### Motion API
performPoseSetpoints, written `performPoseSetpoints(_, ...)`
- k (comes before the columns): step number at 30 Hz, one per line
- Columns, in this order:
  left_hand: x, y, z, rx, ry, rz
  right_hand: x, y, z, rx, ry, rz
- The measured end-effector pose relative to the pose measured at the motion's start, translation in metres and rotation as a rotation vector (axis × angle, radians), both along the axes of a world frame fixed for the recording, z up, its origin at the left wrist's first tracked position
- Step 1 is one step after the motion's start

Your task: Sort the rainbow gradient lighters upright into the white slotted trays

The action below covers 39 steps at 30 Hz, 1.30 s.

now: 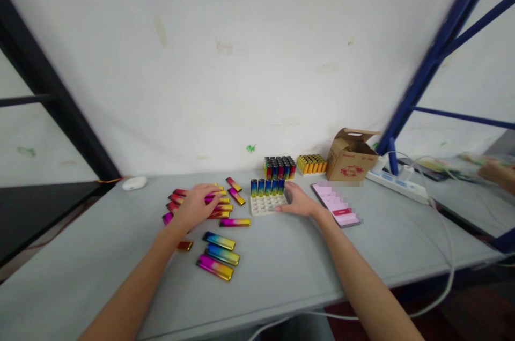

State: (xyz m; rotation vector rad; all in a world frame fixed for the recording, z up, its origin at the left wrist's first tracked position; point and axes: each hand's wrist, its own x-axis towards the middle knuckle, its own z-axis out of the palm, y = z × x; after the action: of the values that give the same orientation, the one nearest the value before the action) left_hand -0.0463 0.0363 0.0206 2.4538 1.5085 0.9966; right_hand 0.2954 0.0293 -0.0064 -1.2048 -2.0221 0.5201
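"Bending over the colourful lighter-like pieces (225, 207), what does the left hand (197, 204) do with its fingers?"

"They are curled and partly open; whether they have hold of a piece, one cannot tell. The pile lies on the left of the table (281, 266), left of the white tray (263, 207)."

"And the right hand (300, 202)?"

"Its thumb and fingers stand apart at the right edge of the tray, and the thumb seems to touch it. No piece shows in them."

"How is it done well, then?"

"Probably the left fingers should pinch only one piece, by its sides, so that the neighbours do not slide. The right hand should steady the tray lightly, without pushing the row of blue pieces (267, 187), which stands upright in its far part."

"Any other danger?"

"The left wrist might knock the piece just beside it (185, 245)."
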Motion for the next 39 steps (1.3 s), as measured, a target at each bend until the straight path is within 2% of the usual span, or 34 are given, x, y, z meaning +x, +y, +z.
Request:
performPoseSetpoints(4,-0.023,0.003,0.000,-0.005,0.067,-0.102,0.003,0.004,-0.007,-0.050,-0.130,-0.066)
performPoseSetpoints(9,-0.033,-0.017,0.014,-0.075,0.136,-0.256,0.006,0.006,-0.010,0.009,-0.140,-0.023)
performPoseSetpoints(14,-0.021,-0.039,0.021,-0.125,0.183,-0.333,0.006,0.007,-0.013,-0.011,-0.118,-0.079)
performPoseSetpoints(21,-0.006,-0.046,0.018,-0.211,0.323,-0.390,0.004,0.008,-0.016,-0.001,-0.098,-0.124)
performPoseSetpoints(27,0.003,-0.050,0.016,-0.158,0.353,-0.378,0.003,0.006,-0.012,-0.023,-0.155,-0.085)
performPoseSetpoints(30,0.011,-0.053,0.012,-0.101,0.337,-0.410,0.003,0.006,-0.012,-0.034,-0.162,-0.098)
performPoseSetpoints(35,0.019,-0.055,0.009,-0.101,0.304,-0.468,0.002,0.007,-0.014,-0.031,-0.145,-0.137)
performPoseSetpoints(39,0.020,-0.058,0.011,-0.108,0.308,-0.474,0.001,0.006,-0.011,-0.020,-0.183,-0.072)
